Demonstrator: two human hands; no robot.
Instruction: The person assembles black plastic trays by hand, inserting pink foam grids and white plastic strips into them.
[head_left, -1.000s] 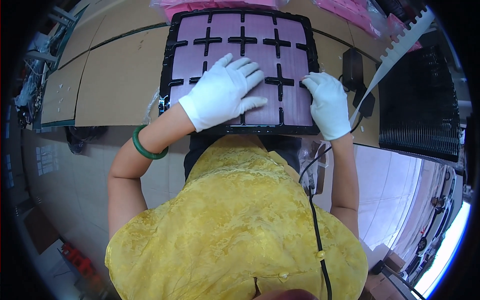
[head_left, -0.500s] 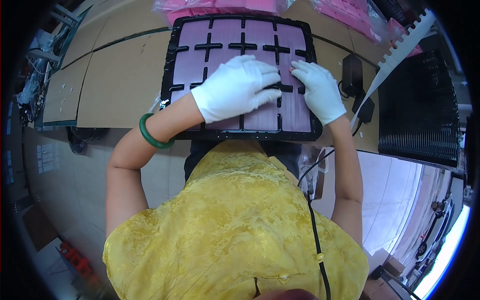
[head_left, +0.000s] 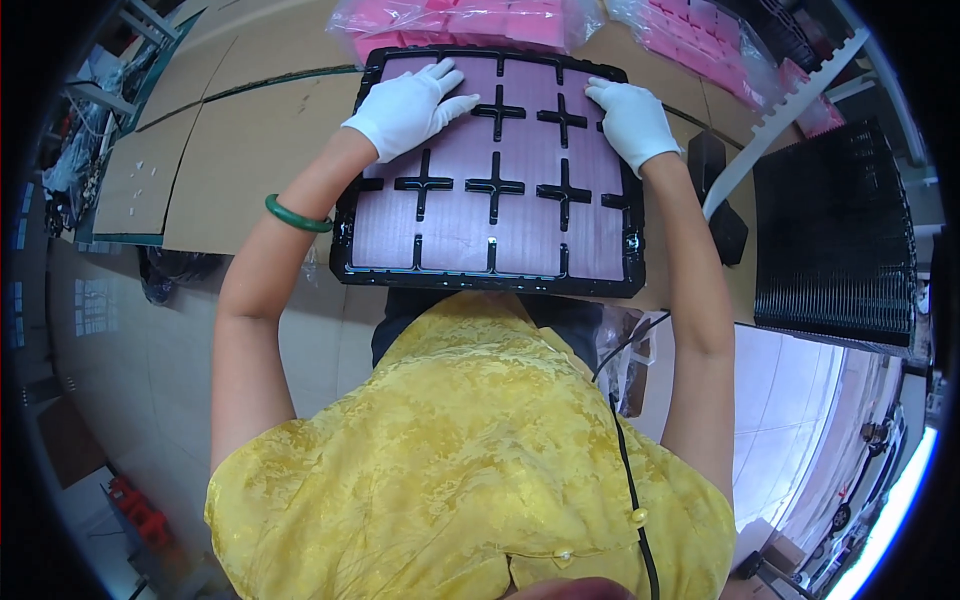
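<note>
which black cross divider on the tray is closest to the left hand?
The top-left cross: the left hand's fingertips lie just beside it on the black tray. The other crosses sit further right or in the row below.

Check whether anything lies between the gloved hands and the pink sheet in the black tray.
Nothing visible does. The left hand and the right hand both lie flat on the pink sheet near the far edge of the black tray, only their white gloves between skin and sheet.
</note>
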